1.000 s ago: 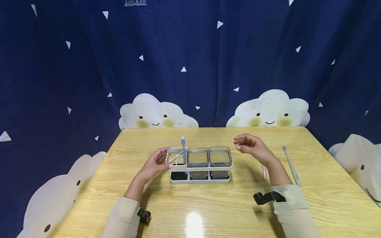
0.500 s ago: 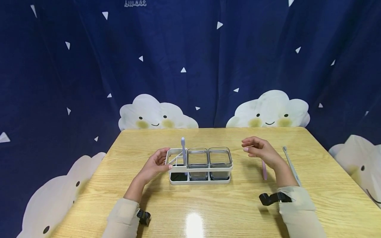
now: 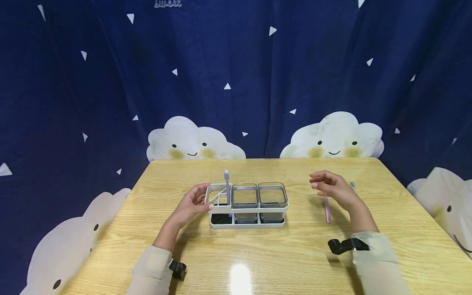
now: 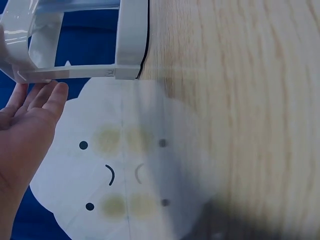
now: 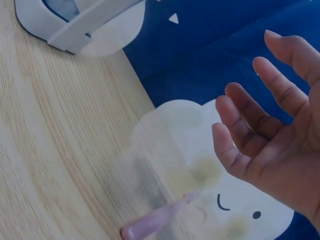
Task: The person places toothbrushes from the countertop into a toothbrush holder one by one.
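Observation:
A white toothbrush holder [image 3: 245,225] stands on the table with a lilac toothbrush [image 3: 227,184] upright in its left section. Two clear square cups, a middle one [image 3: 245,200] and a right one [image 3: 273,200], sit in its other sections. My left hand [image 3: 189,208] grips the holder's left end, thumb at the front rail and fingers at the back corner. Above the table at the right hovers my right hand [image 3: 337,190], holding nothing, its fingers loosely bent. Under it lies a pink toothbrush [image 3: 327,212], also in the right wrist view. My right hand partly hides a grey toothbrush [image 3: 353,187].
The wooden table [image 3: 287,258] reaches back to a dark blue curtain [image 3: 236,53] with white clouds and triangles. Each wrist wears a black strap camera, one on the left wrist [image 3: 178,269] and one on the right wrist [image 3: 346,246].
My right hand has moved right, away from the holder. The pink toothbrush shows more now and the grey one is more covered. My left hand and the holder stay in place.

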A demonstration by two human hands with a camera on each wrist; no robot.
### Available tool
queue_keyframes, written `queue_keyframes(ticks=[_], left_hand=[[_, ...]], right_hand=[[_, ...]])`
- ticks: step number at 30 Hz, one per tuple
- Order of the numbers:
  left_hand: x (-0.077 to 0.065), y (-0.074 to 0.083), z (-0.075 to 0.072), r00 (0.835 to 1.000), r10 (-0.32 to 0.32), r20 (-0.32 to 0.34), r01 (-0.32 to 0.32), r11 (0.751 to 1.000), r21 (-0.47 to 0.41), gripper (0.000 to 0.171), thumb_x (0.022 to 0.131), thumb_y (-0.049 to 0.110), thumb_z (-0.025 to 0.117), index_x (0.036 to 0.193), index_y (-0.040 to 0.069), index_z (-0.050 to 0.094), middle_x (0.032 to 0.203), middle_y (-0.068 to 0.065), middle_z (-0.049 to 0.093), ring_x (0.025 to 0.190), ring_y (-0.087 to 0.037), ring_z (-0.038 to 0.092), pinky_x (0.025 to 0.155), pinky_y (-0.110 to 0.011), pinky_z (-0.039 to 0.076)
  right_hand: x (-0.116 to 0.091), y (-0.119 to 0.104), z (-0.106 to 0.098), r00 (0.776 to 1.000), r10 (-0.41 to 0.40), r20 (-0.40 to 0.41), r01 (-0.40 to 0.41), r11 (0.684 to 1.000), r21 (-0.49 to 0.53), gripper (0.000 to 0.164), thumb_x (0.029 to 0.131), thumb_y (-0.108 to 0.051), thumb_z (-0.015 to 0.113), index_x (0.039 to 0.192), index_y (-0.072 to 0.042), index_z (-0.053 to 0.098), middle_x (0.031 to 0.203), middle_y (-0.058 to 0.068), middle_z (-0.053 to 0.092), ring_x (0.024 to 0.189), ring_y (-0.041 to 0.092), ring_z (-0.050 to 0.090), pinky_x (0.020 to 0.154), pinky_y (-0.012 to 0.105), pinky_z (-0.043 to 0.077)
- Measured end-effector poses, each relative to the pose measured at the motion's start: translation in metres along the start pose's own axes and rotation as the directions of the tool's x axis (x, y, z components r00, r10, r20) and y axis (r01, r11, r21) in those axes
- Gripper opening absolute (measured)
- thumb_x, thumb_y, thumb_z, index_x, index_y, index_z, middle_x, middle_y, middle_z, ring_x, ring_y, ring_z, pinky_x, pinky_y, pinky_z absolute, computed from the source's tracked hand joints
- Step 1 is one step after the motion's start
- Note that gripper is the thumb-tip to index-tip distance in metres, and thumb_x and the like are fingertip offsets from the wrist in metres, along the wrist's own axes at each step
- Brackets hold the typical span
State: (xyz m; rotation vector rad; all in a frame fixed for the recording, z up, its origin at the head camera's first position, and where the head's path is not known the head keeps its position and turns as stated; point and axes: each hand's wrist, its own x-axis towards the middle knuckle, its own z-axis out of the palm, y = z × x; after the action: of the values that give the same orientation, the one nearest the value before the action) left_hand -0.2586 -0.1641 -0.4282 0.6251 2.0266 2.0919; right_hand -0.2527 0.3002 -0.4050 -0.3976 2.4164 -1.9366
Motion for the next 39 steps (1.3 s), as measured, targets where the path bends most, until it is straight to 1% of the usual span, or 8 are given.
queue_keyframes(ticks=[9,10,16,22,26,31,37,39], left_hand=[[0.000,0.000,-0.001,1.000,-0.017,0.009,0.017,1.000,0.004,0.071,0.075,-0.009,0.070,0.137,-0.003,0.035,0.134,-0.026,0.041,0.126,-0.046,0.030,0.101,-0.039,0.035],[0.000,0.000,-0.001,1.000,-0.017,0.009,0.017,1.000,0.004,0.071,0.075,-0.009,0.070,0.137,-0.003,0.035,0.134,-0.026,0.042,0.126,-0.046,0.031,0.101,-0.039,0.035],[-0.001,-0.001,-0.002,1.000,-0.017,0.009,0.017,1.000,0.005,0.071,0.076,-0.009,0.070,0.138,-0.002,0.035,0.133,-0.025,0.042,0.127,-0.045,0.030,0.103,-0.038,0.032],[-0.001,0.000,-0.002,1.000,-0.013,0.013,0.013,1.000,0.005,0.071,0.076,-0.008,0.070,0.138,-0.002,0.035,0.134,-0.025,0.042,0.127,-0.045,0.030,0.103,-0.038,0.032],[-0.001,0.001,-0.002,1.000,-0.020,0.012,0.020,1.000,0.010,0.071,0.076,-0.007,0.070,0.138,-0.001,0.036,0.133,-0.025,0.042,0.127,-0.044,0.031,0.104,-0.038,0.031],[-0.002,0.001,-0.002,1.000,-0.021,0.014,0.021,1.000,0.006,0.071,0.076,-0.008,0.070,0.138,-0.002,0.036,0.133,-0.025,0.043,0.126,-0.045,0.031,0.103,-0.036,0.033],[-0.002,0.001,-0.003,1.000,-0.018,0.021,0.018,1.000,0.011,0.071,0.076,-0.007,0.070,0.138,-0.002,0.035,0.133,-0.025,0.043,0.126,-0.045,0.031,0.102,-0.035,0.033],[-0.001,0.001,-0.004,1.000,-0.019,0.024,0.019,1.000,0.011,0.071,0.076,-0.007,0.070,0.138,-0.002,0.035,0.133,-0.025,0.043,0.126,-0.046,0.031,0.101,-0.034,0.035]], right_hand=[[-0.004,0.011,-0.013,0.999,0.029,-0.029,-0.029,1.000,0.010,0.033,0.089,-0.022,0.064,0.119,-0.010,0.055,0.120,0.015,0.051,0.103,0.021,0.056,0.082,0.037,0.051],[-0.001,0.020,-0.018,1.000,0.002,-0.007,-0.002,0.999,0.041,0.033,0.090,-0.020,0.063,0.120,-0.010,0.055,0.120,0.015,0.051,0.103,0.020,0.056,0.081,0.037,0.051],[-0.002,0.037,-0.029,0.998,-0.055,0.025,0.054,0.997,0.058,0.037,0.091,-0.017,0.060,0.125,-0.004,0.053,0.118,0.012,0.054,0.103,0.015,0.056,0.081,0.039,0.051],[-0.007,0.032,-0.026,0.998,0.041,-0.055,-0.042,0.999,-0.024,0.041,0.091,-0.024,0.061,0.125,-0.003,0.050,0.121,0.018,0.049,0.102,0.011,0.054,0.088,0.050,0.045],[-0.006,0.041,-0.031,0.994,0.065,-0.085,-0.067,0.998,-0.018,0.044,0.092,-0.023,0.061,0.127,0.001,0.048,0.122,0.017,0.049,0.101,0.010,0.055,0.089,0.047,0.046],[-0.008,0.038,-0.030,0.989,0.083,-0.119,-0.083,0.997,0.005,0.053,0.091,-0.023,0.062,0.130,0.008,0.042,0.117,0.009,0.054,0.099,0.013,0.057,0.087,0.046,0.047],[-0.009,0.046,-0.031,0.985,0.068,-0.161,-0.065,0.998,0.023,0.037,0.091,-0.021,0.062,0.123,-0.005,0.053,0.112,0.006,0.057,0.094,0.012,0.058,0.077,0.035,0.052],[-0.010,0.050,-0.032,0.984,0.056,-0.170,-0.049,0.998,0.045,0.033,0.092,-0.017,0.060,0.122,-0.004,0.053,0.111,0.008,0.058,0.092,0.013,0.059,0.074,0.034,0.052]])
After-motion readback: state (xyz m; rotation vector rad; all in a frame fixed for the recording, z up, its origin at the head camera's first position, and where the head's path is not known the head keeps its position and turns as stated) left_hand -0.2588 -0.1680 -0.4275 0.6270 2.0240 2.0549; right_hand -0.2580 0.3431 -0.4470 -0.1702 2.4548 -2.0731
